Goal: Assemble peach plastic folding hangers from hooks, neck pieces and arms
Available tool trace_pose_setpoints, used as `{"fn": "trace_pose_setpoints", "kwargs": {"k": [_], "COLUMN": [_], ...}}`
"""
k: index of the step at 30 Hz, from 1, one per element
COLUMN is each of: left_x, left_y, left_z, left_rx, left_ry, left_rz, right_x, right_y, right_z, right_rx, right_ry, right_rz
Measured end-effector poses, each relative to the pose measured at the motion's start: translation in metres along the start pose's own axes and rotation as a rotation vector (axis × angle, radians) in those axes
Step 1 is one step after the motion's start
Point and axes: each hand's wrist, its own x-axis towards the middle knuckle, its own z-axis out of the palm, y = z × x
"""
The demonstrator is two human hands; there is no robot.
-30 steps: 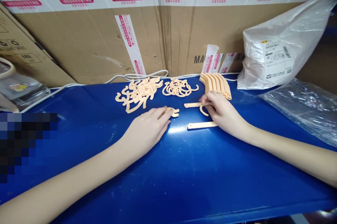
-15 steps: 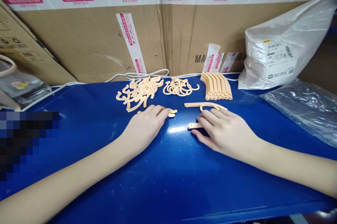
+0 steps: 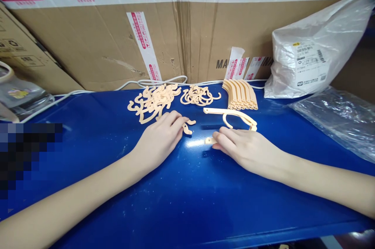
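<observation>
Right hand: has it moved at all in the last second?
Yes. The right hand has slid back toward the person, away from the stack of curved beige strips that it was right beside a second ago.

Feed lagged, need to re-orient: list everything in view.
table: one, blue, foreground.
cardboard boxes: at least two, brown, behind table.
cable: one, white, table's back edge.
curved pieces: one pile, peach, back left.
hook pieces: one pile, peach, back centre.
curved bars: one stack, peach, back right.
bar with hook: one, peach, before stack.
small hook piece: one, peach, at left fingertips.
flat strip: one, peach, under right fingers.
labelled bag: one, white, right rear.
clear bag: one, transparent, far right.
clear container: one, transparent, far left.
left hand: one, touching small hook piece.
right hand: one, on flat strip.
</observation>
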Motion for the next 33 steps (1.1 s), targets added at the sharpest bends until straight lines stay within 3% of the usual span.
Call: {"fn": "trace_pose_setpoints", "kwargs": {"k": [10,17,24,27,33], "left_x": [-0.003,-0.002,0.001,0.001,-0.005], "left_y": [0.003,0.006,0.017,0.020,0.022], "left_z": [-0.006,-0.010,-0.018,-0.018,-0.013], "left_rx": [-0.019,-0.106,-0.212,-0.196,-0.273], "left_ry": [0.116,0.039,-0.052,-0.079,-0.162], "left_rz": [0.051,0.030,-0.135,-0.119,0.056], "right_x": [0.000,0.001,0.002,0.002,0.002], "right_y": [0.006,0.005,0.006,0.006,0.006], "right_z": [0.003,0.002,0.002,0.001,-0.002], "right_rx": [0.039,0.200,0.166,0.186,0.137], "right_ry": [0.039,0.025,0.015,0.027,0.064], "right_rz": [0.010,0.057,0.011,0.010,-0.043]}}
